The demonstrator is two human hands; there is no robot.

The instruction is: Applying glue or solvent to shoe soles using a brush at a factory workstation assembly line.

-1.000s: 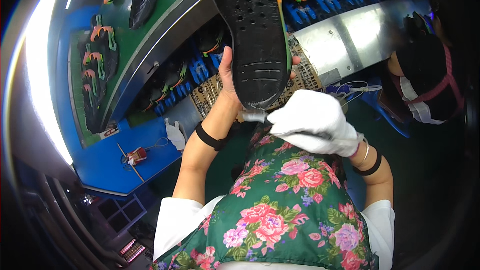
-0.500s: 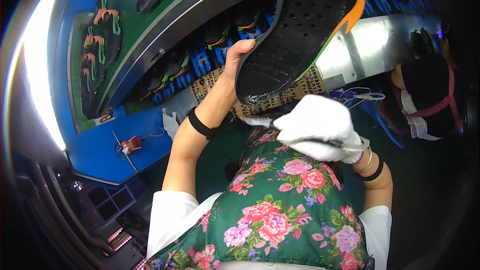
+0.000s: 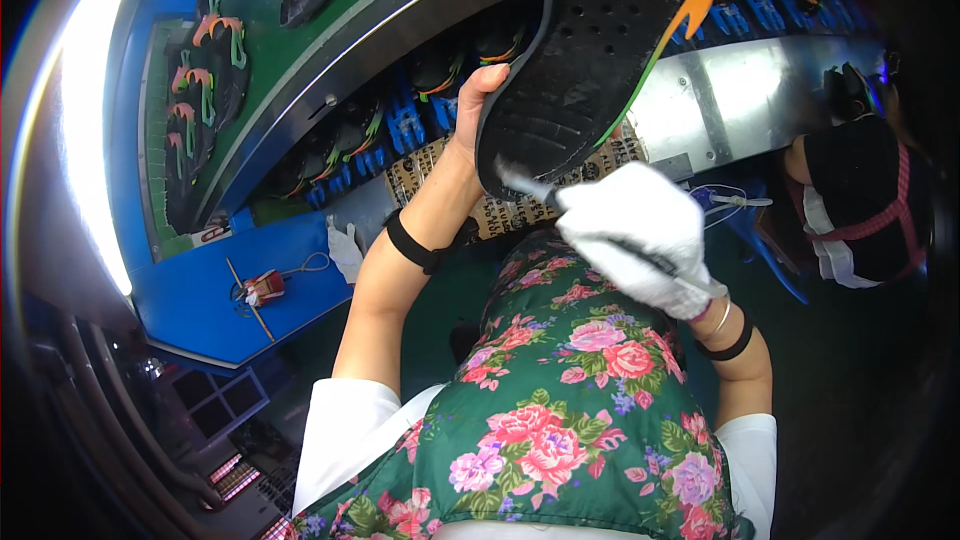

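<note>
— Up at chest height, which hand is carrying the shoe sole [image 3: 590, 50]?
— It is sitting in the left hand [image 3: 478, 105], bare fingers wrapping its heel edge; the long axis is running up and to the right, tread facing the camera.
— And the other hand?
— Lower right, the gloved right hand [image 3: 640, 235] is closing tight around a small brush [image 3: 530, 185], bristles touching the sole's heel end.
— How is the sole looking?
— Black, dotted with holes, orange-and-green rim.

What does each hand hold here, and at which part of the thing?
The left hand holds the black shoe sole at its lower left edge. The gloved right hand grips a brush by its handle.
</note>
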